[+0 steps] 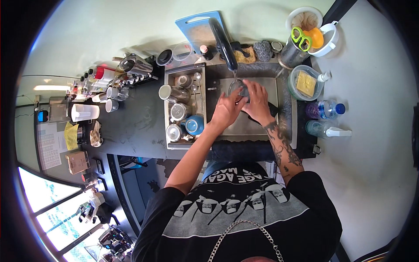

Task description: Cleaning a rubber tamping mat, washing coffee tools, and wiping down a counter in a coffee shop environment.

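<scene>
Near frame centre, the left hand [227, 110] and right hand [258, 106], half-curled, grip a clear round vessel [233, 87] beneath the curved black faucet [222, 43], seemingly to meet its water.

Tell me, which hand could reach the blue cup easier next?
Probably the left hand: it's nearer the blue cup, which sits beside the left forearm. The right hand is farther across the sink. Both hands are at a clear vessel under the tap.

Daylight blows out the lower-left window [37, 187], while fisheye distortion curves edges near the black rim.
</scene>
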The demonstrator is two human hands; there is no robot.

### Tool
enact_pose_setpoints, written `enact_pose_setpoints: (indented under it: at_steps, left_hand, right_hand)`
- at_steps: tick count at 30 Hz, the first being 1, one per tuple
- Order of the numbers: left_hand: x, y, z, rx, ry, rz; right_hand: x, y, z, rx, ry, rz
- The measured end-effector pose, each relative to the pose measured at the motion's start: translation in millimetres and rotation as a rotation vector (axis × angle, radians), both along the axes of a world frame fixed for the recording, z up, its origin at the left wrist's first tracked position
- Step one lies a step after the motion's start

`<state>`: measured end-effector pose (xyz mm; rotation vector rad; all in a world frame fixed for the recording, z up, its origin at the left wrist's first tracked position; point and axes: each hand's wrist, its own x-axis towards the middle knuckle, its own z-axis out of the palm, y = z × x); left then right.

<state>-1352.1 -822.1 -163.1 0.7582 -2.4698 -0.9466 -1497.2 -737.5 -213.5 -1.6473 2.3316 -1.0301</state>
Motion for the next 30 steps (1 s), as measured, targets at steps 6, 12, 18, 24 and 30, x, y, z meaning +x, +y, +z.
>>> enact_pose_setpoints:
  at_steps: [6,12,18,24,30]
  left_hand:
    - [-6.7,-1.7,-5.1,0.53,0.211,0.28]
    - [-9.7,0.3,-7.7,-0.118,0.236,0.333]
    - [1.0,-34.5,10.9,0.736,0.075,-0.075]
    - [-11.0,-25.6,20.5,1.187,0.433,-0.18]
    - [-23.1,-8.3,5.2,0.475,0.243,-0.014]
  right_hand:
    - [-1.6,8.1,36.7,0.098,-0.204,0.096]
    - [-20.3,18.1,61.5,0.244,0.027,0.266]
    - [-45.1,34.9,64.6,-0.055,0.199,0.452]
    - [-14.5,37.4,11.4,-0.383,-0.365,0.191]
    - [39.9,1.1,-19.6,-0.382,-1.453,-0.061]
